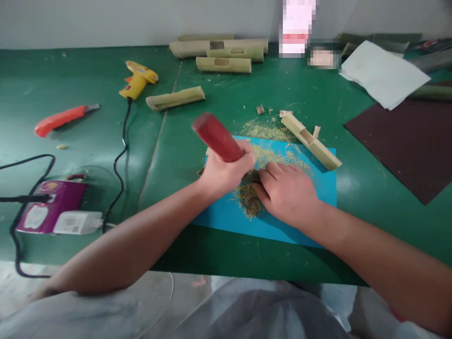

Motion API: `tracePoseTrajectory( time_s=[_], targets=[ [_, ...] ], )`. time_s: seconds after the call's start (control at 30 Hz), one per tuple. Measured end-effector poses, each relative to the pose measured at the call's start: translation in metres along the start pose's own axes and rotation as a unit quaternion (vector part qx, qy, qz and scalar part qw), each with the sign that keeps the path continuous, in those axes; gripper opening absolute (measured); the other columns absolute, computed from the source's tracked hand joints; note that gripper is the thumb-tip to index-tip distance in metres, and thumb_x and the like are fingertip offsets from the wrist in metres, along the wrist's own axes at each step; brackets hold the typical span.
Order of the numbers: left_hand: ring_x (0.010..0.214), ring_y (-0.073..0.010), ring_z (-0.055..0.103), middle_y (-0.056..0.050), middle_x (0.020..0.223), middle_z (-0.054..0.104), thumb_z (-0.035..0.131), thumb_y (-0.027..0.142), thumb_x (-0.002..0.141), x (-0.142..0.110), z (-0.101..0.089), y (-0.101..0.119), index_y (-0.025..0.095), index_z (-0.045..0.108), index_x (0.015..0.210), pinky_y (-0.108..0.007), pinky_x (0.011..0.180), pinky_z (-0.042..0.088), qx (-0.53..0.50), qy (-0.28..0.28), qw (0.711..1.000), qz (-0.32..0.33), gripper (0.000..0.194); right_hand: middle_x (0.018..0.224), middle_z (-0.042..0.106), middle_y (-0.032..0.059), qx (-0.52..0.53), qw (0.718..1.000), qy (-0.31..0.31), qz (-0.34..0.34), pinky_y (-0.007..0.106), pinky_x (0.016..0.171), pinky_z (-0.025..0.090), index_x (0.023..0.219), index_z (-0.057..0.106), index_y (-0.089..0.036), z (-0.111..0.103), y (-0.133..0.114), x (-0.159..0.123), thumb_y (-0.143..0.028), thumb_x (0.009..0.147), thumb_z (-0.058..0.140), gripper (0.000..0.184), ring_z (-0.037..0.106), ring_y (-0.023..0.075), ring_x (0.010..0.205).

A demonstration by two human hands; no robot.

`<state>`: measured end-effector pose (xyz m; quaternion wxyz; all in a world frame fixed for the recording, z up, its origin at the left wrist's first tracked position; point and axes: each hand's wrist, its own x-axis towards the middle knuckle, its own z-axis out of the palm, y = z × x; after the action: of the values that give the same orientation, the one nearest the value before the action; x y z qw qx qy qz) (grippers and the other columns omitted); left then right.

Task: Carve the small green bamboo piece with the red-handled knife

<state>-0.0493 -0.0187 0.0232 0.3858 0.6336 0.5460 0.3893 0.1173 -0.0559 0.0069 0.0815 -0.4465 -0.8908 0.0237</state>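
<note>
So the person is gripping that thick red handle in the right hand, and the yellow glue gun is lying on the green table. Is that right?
Not quite: the head view shows the left hand gripping the thick red handle, not the right hand. The yellow glue gun does lie on the green table.

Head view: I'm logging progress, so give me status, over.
Left hand closed around red handle. Right hand low over blue sheet, grip unclear. Shavings beside it; notched bamboo piece across sheet's far edge.
</note>
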Motion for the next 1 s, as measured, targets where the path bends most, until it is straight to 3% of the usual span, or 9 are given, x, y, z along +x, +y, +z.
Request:
tracePoseTrajectory(
  time_s=[0.23, 0.37, 0.53, 0.8, 1.0],
  targets=[
    [0.058, -0.0117, 0.045, 0.002, 0.057, 0.047, 0.057, 0.019, 0.075, 0.002, 0.004, -0.004, 0.022, 0.046, 0.059, -0.030, 0.058, 0.040, 0.011, 0.041, 0.999, 0.020, 0.020, 0.087, 0.069, 0.0080, 0.013, 1.000, 0.007, 0.007, 0.037, 0.070, 0.030, 0.092, 0.072, -0.017, 0.002, 0.000, 0.002, -0.033, 0.105, 0.053, 0.027, 0.061, 0.0223, 0.083],
    [0.062, -0.0125, 0.047, 0.002, 0.061, 0.052, 0.057, 0.020, 0.076, 0.004, 0.003, -0.007, 0.022, 0.050, 0.064, -0.029, 0.060, 0.041, 0.042, 0.032, 0.998, 0.035, 0.014, 0.088, 0.069, 0.0087, 0.018, 1.000, -0.006, 0.009, 0.037, 0.070, 0.031, 0.092, 0.073, -0.017, 0.000, 0.000, 0.002, -0.032, 0.104, 0.054, 0.028, 0.060, 0.0221, 0.082],
    [0.061, -0.0120, 0.047, 0.002, 0.060, 0.050, 0.058, 0.020, 0.078, 0.004, 0.002, -0.008, 0.022, 0.043, 0.060, -0.029, 0.060, 0.041, 0.067, 0.028, 0.996, 0.042, 0.024, 0.086, 0.069, 0.0078, 0.010, 1.000, 0.006, 0.006, 0.036, 0.070, 0.031, 0.091, 0.073, -0.018, 0.000, 0.001, 0.001, -0.030, 0.104, 0.055, 0.026, 0.060, 0.0216, 0.081],
    [0.061, -0.0111, 0.048, 0.003, 0.060, 0.047, 0.060, 0.020, 0.083, 0.003, 0.004, -0.011, 0.022, 0.040, 0.060, -0.029, 0.061, 0.041, 0.059, 0.059, 0.996, 0.030, 0.031, 0.087, 0.069, 0.0076, 0.008, 1.000, 0.005, 0.007, 0.036, 0.070, 0.031, 0.091, 0.072, -0.017, 0.000, 0.000, 0.001, -0.030, 0.104, 0.054, 0.026, 0.061, 0.0214, 0.082],
    [0.063, -0.0114, 0.051, 0.003, 0.063, 0.050, 0.061, 0.017, 0.084, 0.005, 0.002, -0.012, 0.022, 0.045, 0.062, -0.029, 0.064, 0.044, 0.060, 0.041, 0.997, 0.039, 0.028, 0.087, 0.069, 0.0080, 0.013, 1.000, 0.004, 0.009, 0.036, 0.070, 0.032, 0.091, 0.072, -0.017, 0.000, -0.001, 0.002, -0.028, 0.104, 0.054, 0.025, 0.061, 0.0214, 0.082]
  ],
)
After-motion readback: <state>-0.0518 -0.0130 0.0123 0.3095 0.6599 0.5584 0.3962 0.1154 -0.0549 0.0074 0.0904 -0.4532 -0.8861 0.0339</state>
